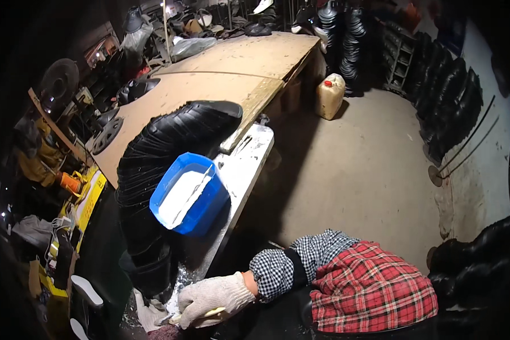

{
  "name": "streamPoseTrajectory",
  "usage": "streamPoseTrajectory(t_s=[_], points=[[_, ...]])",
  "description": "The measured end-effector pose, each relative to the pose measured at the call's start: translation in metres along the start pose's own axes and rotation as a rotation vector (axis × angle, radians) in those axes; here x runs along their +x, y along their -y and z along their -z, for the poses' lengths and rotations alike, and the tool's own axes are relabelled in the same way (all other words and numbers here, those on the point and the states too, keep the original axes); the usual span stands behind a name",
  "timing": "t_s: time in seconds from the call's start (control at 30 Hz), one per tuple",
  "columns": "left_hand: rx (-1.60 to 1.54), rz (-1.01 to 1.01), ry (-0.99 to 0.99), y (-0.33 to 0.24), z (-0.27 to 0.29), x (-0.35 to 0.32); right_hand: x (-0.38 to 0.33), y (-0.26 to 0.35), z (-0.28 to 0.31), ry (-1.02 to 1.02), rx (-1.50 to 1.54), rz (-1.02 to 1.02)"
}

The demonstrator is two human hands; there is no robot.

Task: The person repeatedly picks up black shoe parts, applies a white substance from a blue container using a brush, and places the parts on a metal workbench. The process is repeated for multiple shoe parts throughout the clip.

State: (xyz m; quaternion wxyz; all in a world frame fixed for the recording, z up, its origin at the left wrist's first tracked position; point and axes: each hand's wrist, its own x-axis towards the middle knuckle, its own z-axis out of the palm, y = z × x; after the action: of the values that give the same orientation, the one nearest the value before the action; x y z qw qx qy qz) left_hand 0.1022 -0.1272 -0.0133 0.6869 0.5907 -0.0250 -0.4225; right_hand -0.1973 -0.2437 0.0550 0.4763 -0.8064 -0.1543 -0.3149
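Note:
My right hand (pixel 209 300), in a whitish knit glove, is closed around a slim tool with a pale handle (pixel 214 312), which looks like a brush. Its working end is by my left hand (pixel 147 313), also gloved and low in the frame, whose fingers are mostly hidden. What my left hand holds, if anything, I cannot make out. Just beyond both hands, a long row of nested black shoe-sole-like pieces (pixel 144 164) curves away over the bench. Beside it a blue tub (pixel 201 218) holds a white paste or liquid (pixel 181 195), with a thin strip lying across.
The tub stands on a white-smeared narrow bench (pixel 249 164). Beyond is a large brown board table (pixel 221 62). A yellowish jerrycan (pixel 330 99) with a red cap stands on the floor. Stacked black pieces (pixel 447 102) line the right wall. A fan (pixel 60 79) is at left.

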Motion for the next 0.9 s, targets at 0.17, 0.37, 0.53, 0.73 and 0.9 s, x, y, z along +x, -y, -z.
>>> streamPoseTrajectory(t_s=[0.17, 0.37, 0.53, 0.73, 0.9], points=[[-0.110, -0.095, 0.060, 0.008, -0.027, 0.001, -0.018, 0.003, 0.010, -0.050, -0.014, -0.012], [-0.238, 0.007, 0.108, 0.003, -0.046, -0.008, -0.027, 0.014, 0.018, -0.085, -0.046, 0.010], [0.175, -0.386, -0.015, -0.022, -0.009, -0.082, -0.025, 0.007, 0.038, -0.187, -0.069, -0.003], [0.838, -1.025, -0.524, -0.099, 0.084, -0.149, -0.010, 0.021, 0.138, -0.755, 0.101, -0.318], [1.562, -0.456, -0.215, -0.087, 0.074, -0.174, 0.023, -0.021, 0.171, -0.627, -0.589, -0.450]])
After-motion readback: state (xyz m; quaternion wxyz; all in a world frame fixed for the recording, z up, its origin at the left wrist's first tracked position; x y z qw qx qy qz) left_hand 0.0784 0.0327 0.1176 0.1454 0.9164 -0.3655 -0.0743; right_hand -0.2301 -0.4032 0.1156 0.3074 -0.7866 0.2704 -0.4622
